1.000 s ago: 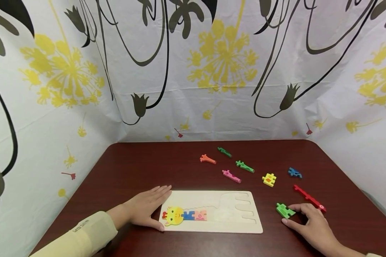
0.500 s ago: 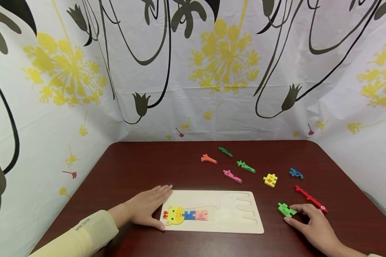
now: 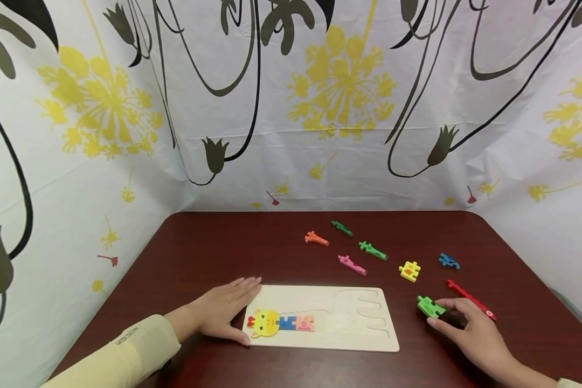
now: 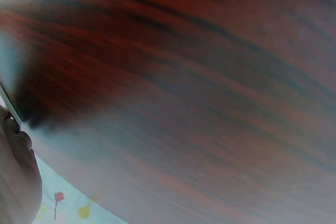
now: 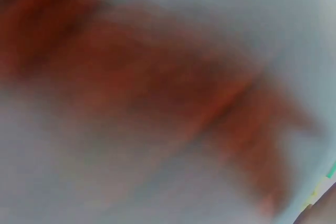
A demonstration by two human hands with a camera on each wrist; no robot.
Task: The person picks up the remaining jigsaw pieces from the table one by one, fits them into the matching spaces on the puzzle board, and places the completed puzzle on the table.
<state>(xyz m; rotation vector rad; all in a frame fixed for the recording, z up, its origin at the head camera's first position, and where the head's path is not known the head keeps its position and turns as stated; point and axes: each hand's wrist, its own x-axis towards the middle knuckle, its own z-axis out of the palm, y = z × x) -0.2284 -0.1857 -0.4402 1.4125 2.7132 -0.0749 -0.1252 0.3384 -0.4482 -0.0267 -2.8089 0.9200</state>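
Note:
My left hand (image 3: 224,311) rests with straight fingers along the left edge of a pale wooden puzzle board (image 3: 339,340). Set in the board are a yellow giraffe head piece (image 3: 264,323), a blue puzzle piece (image 3: 287,323) and a pink-orange puzzle piece (image 3: 305,323), joined in a row. To the right of the board, my right hand (image 3: 480,334) pinches a green puzzle piece (image 3: 429,306) between thumb and fingers. A long red puzzle piece (image 3: 470,299) lies just behind that hand. The left wrist view catches only part of the left hand (image 4: 18,174); the right wrist view is blurred.
Behind the board, loose on the dark red table (image 3: 213,248), lie a pink piece (image 3: 352,265), an orange piece (image 3: 316,238), a dark green piece (image 3: 341,228), a green piece (image 3: 373,250), a yellow piece (image 3: 409,271) and a blue piece (image 3: 449,261). A patterned cloth (image 3: 271,118) hangs behind.
The right hand has raised the green puzzle piece slightly and shifted it a little away from me. The left hand stays at the board's edge.

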